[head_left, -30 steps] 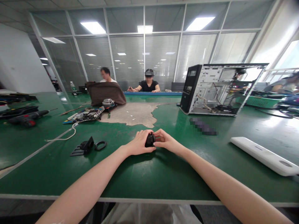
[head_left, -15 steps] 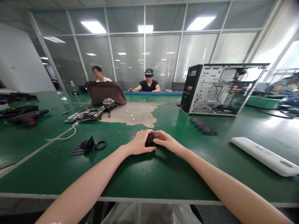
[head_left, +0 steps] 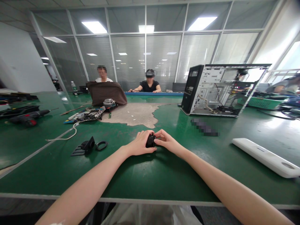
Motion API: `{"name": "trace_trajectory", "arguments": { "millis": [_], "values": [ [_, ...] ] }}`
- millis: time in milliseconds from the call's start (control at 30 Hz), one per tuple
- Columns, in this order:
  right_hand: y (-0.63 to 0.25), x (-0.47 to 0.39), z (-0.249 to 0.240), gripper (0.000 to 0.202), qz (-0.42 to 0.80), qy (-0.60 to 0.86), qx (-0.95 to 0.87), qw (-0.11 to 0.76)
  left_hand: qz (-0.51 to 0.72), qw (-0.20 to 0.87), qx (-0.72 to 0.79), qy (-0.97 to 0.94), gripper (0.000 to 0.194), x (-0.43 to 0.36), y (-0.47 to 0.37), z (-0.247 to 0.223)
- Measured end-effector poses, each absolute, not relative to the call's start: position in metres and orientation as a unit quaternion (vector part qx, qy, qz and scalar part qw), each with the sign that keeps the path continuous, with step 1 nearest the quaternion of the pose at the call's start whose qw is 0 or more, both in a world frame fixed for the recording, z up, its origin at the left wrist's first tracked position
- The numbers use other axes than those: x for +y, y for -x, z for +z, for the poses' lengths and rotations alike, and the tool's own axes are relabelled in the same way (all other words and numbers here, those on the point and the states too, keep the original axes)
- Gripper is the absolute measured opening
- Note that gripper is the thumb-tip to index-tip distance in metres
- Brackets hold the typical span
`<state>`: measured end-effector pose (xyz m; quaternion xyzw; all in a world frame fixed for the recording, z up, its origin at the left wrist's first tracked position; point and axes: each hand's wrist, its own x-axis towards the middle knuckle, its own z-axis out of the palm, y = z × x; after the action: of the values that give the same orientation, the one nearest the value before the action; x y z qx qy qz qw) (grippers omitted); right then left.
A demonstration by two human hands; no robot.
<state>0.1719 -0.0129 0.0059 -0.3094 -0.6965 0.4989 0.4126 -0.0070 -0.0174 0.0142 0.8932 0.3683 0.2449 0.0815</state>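
A small black part is between my hands, just above or on the green table. My left hand wraps round it from the left, its thumb along the near side. From the right, the fingertips and thumb of my right hand pinch its right end. Most of the part's far side is hidden by my fingers. To the left lie a black bracket with slats and a black ring.
An open computer case stands at the back right, with a white long object nearer. Circuit boards, a drill and a brown cloth-covered object are on the left. Two people sit across the table.
My hands hold nearly the same pose, with the right index finger slightly raised. The person at the back left has shifted a little to the right.
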Motion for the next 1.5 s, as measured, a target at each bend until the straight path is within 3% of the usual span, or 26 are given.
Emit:
{"name": "trace_trajectory", "arguments": {
  "millis": [167, 433, 633, 1100, 1267, 1500],
  "values": [
    [-0.1739, -0.0073, -0.0017, 0.031, 0.487, 0.343, -0.696, 0.401, 0.244, 0.084, 0.371, -0.892, 0.059, -0.0186, 0.0062, 0.0155],
    [-0.1757, -0.0128, 0.0043, 0.033, 0.518, 0.272, -0.71, 0.393, 0.244, 0.09, 0.377, -0.889, 0.059, -0.0203, 0.0063, 0.0171],
    [-0.1749, -0.0107, 0.0018, 0.021, 0.491, 0.286, -0.712, 0.412, 0.244, 0.086, 0.369, -0.893, 0.06, -0.0197, 0.0062, 0.0163],
    [-0.1763, -0.012, 0.0036, 0.031, 0.517, 0.268, -0.715, 0.387, 0.245, 0.081, 0.368, -0.893, 0.059, -0.0194, 0.006, 0.0162],
    [-0.1744, -0.0105, 0.0018, 0.02, 0.482, 0.289, -0.716, 0.413, 0.242, 0.084, 0.371, -0.893, 0.06, -0.02, 0.0067, 0.0159],
    [-0.1733, -0.0065, -0.0028, 0.027, 0.478, 0.335, -0.706, 0.401, 0.243, 0.085, 0.371, -0.892, 0.058, -0.0197, 0.007, 0.0159]
  ]
}}
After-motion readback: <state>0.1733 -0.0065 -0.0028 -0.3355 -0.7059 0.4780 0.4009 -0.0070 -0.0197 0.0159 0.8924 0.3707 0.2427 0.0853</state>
